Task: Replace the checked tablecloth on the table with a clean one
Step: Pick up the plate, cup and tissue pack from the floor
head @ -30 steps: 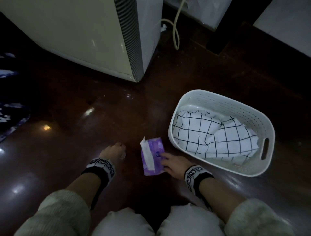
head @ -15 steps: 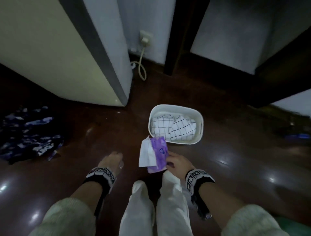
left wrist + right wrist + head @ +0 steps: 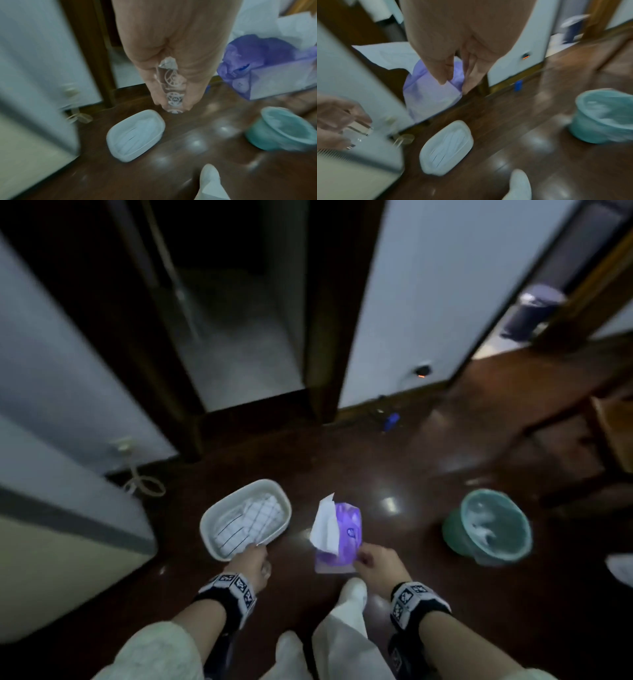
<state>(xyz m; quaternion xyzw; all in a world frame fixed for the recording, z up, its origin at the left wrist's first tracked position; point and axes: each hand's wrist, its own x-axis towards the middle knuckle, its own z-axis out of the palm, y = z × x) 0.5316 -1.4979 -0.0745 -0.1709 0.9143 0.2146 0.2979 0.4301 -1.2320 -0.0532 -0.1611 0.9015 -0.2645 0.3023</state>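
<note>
A folded white checked tablecloth (image 3: 255,517) lies in a white plastic basket (image 3: 209,525) on the dark wood floor, also seen blurred as the basket (image 3: 120,152) and the basket (image 3: 426,162). My left hand (image 3: 255,556) hangs just in front of the basket's near rim. It grips a small clear glass (image 3: 173,93) with a white print, and the same left hand (image 3: 339,119) shows in the right wrist view. My right hand (image 3: 368,558) pinches a purple tissue pack (image 3: 342,535) by its lower end, a white tissue sticking out of the top. The pack (image 3: 433,97) hangs above the floor.
A teal waste bin (image 3: 493,498) with a liner stands on the floor to the right. A large cream appliance (image 3: 51,559) and a coiled cord (image 3: 140,481) are at left. A dark doorway (image 3: 239,337) is ahead and wooden furniture (image 3: 609,433) at far right. My feet in white socks (image 3: 354,587) are below.
I have risen from a crouch and the view has swung right. The tissue pack went from the floor up into my right hand. The basket now lies left and the bin has come into view.
</note>
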